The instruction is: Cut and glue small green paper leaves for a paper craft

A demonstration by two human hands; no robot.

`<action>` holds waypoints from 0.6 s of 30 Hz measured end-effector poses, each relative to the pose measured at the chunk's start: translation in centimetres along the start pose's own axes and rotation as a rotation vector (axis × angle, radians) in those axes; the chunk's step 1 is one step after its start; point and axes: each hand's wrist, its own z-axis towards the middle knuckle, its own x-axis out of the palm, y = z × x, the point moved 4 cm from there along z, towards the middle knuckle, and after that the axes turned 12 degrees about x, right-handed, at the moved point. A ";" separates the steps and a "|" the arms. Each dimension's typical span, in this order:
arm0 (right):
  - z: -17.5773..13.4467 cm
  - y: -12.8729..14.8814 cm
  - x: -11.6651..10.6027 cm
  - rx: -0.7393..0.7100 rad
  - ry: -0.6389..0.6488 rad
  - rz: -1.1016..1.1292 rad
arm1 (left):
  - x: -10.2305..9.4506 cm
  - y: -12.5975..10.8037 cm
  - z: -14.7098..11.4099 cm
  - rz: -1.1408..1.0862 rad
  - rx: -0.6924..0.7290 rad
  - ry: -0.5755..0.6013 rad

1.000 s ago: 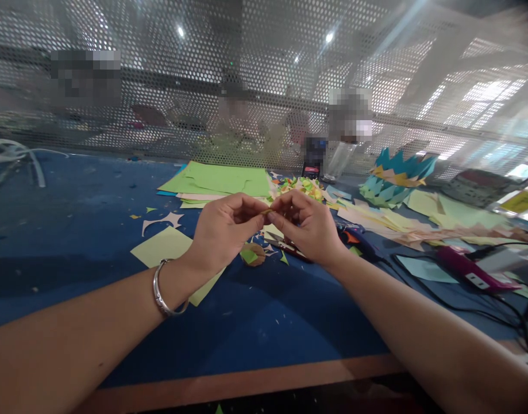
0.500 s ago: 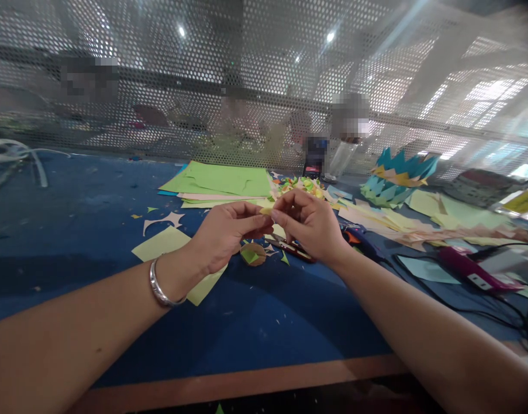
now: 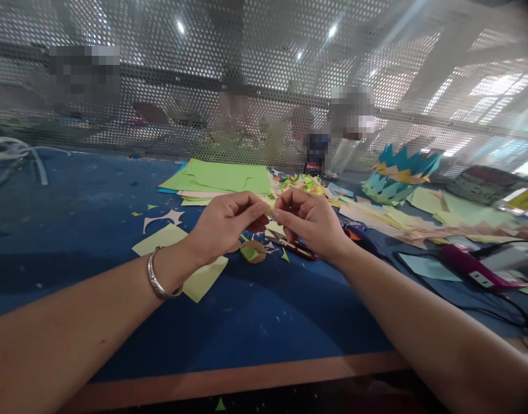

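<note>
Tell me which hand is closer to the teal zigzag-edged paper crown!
The right hand. It is left of the crown and nearer the camera; the left hand is farther left, also nearer the camera.

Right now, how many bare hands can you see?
2: the left hand, with a silver bracelet on its wrist, and the right hand close beside it. Both are above the blue table. Others behind the mesh screen may be hidden.

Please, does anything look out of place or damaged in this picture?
Yes: one green paper scrap lies past the table's near edge, against the dark area below, while other cuttings lie on the blue tabletop. It looks dropped, perhaps.
</note>
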 end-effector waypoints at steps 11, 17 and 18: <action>0.2 -0.1 -0.5 0.009 -0.050 -0.107 | -2.0 1.3 -0.3 0.509 -0.067 0.629; 0.2 -0.2 -0.5 -0.058 -0.063 -0.263 | -2.5 2.0 0.4 0.537 -0.032 0.451; 0.2 -0.1 -0.6 -0.063 -0.071 -0.284 | -2.6 2.1 0.5 0.510 -0.023 0.391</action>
